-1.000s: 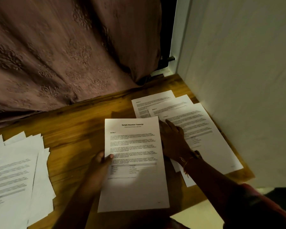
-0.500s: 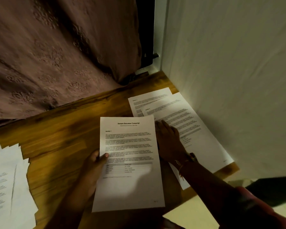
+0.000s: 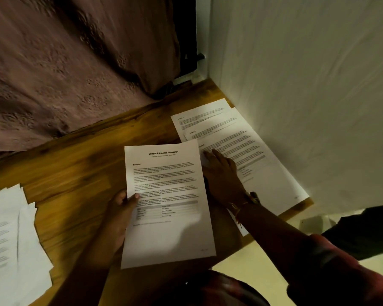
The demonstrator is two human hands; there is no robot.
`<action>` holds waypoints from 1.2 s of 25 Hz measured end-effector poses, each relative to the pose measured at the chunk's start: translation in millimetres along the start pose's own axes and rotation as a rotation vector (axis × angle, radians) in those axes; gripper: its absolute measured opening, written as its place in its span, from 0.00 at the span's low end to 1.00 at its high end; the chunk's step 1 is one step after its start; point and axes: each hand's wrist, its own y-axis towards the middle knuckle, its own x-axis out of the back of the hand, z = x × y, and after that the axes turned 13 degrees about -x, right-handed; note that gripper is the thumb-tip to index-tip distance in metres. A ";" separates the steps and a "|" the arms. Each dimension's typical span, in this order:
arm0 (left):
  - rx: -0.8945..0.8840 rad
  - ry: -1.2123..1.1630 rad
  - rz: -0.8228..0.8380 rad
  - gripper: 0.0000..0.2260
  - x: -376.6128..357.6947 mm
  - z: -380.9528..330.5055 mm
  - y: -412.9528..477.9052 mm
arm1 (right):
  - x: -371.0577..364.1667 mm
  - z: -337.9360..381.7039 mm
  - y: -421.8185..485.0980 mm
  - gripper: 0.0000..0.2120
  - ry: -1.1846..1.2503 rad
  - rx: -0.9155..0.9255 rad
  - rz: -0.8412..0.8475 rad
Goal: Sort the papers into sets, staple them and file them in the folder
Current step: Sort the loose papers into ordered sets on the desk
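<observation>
Printed sheet [image 3: 167,206], smooth white rectangle, pinched by left hand [image 3: 119,215]; right hand [image 3: 221,177], grip slack, flat on fanned pages [image 3: 272,173].

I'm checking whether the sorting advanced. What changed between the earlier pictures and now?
Nothing clearly moved, and nothing was taken or let go; only the camera's view shifted. The left hand still holds the Sample Education Transcript page by its left edge, the right hand stays flat on the fanned sheets beside the wall, and the loose stack lies on the wooden table.
</observation>
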 end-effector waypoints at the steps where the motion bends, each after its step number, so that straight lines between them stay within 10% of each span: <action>1: 0.001 -0.001 -0.006 0.11 2.1 0.8 -1.1 | 1.5 0.8 -1.2 0.25 -0.005 -0.001 0.013; 16: -0.039 -0.035 -0.037 0.13 23.9 11.5 -45.5 | 17.3 40.7 -40.5 0.14 0.394 -0.080 0.015; 30: 0.006 0.064 -0.043 0.10 1.9 19.4 -51.7 | 30.1 7.1 -59.6 0.28 0.005 -0.445 0.064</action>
